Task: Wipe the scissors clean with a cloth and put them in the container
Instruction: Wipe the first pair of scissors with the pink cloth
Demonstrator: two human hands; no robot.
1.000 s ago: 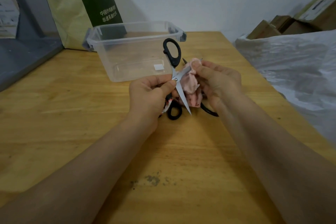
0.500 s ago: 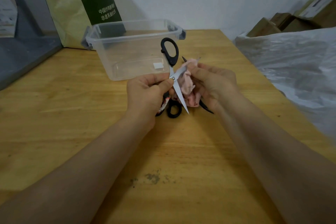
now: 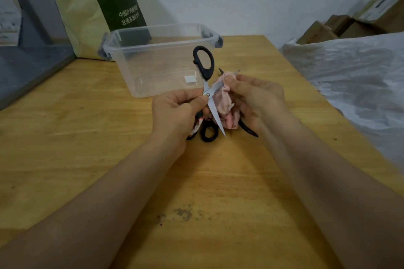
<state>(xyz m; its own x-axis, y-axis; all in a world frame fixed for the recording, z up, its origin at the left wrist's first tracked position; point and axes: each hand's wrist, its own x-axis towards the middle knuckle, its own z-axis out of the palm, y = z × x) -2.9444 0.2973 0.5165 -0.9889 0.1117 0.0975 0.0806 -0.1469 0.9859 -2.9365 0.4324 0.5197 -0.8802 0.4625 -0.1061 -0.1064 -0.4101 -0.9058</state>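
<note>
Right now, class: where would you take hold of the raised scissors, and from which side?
Take the black handle loop, coming from the container side: it stands up clear, while the bare blade points down toward the person and the cloth wraps the other.

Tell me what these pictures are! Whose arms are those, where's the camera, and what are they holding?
There is no machine here, just a person's two arms. The camera sits on the person's head and looks down, so you see what they see. The left hand holds open scissors near the screw, with one black handle pointing up. The right hand pinches a pink cloth around one blade to wipe it. Below them is a wooden table. A clear container stands behind the hands. More black handles lie on the table under the hands.
</note>
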